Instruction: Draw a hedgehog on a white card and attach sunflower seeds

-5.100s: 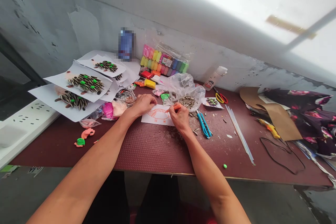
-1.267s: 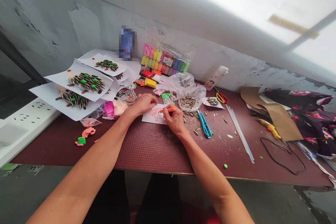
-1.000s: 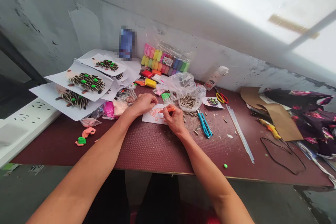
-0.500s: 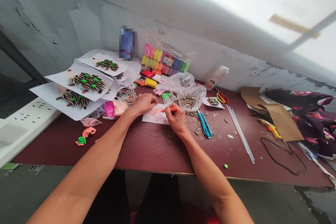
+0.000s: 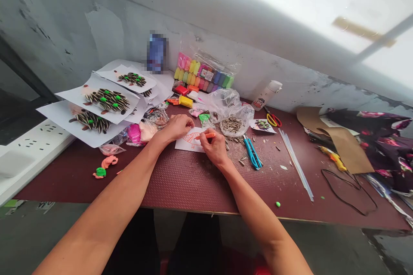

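Note:
My right hand (image 5: 214, 146) is closed round an orange marker (image 5: 209, 135), its tip over a small white sheet of paper (image 5: 181, 145). On the paper is an orange line drawing of a rounded animal with patterned body and small feet; my right hand covers its right part. My left hand (image 5: 178, 126) rests at the upper left edge of the paper, fingers loosely bent and holding nothing. Close beyond my right hand, sunflower seeds (image 5: 231, 125) fill a clear plastic bag (image 5: 222, 101), and more lie loose beside it.
Seed-covered hedgehog pictures (image 5: 108, 101) are stacked at left beside a white power strip (image 5: 45, 137). Behind are packs of coloured clay (image 5: 203, 75). To the right lie a blue utility knife (image 5: 252, 153), scissors (image 5: 273, 119), clear glue sticks (image 5: 297, 165), a yellow glue gun (image 5: 335, 159) and a bottle (image 5: 267, 94).
My right hand has shifted slightly left and down across the drawing with the marker. My left hand stays where it was at the paper's edge.

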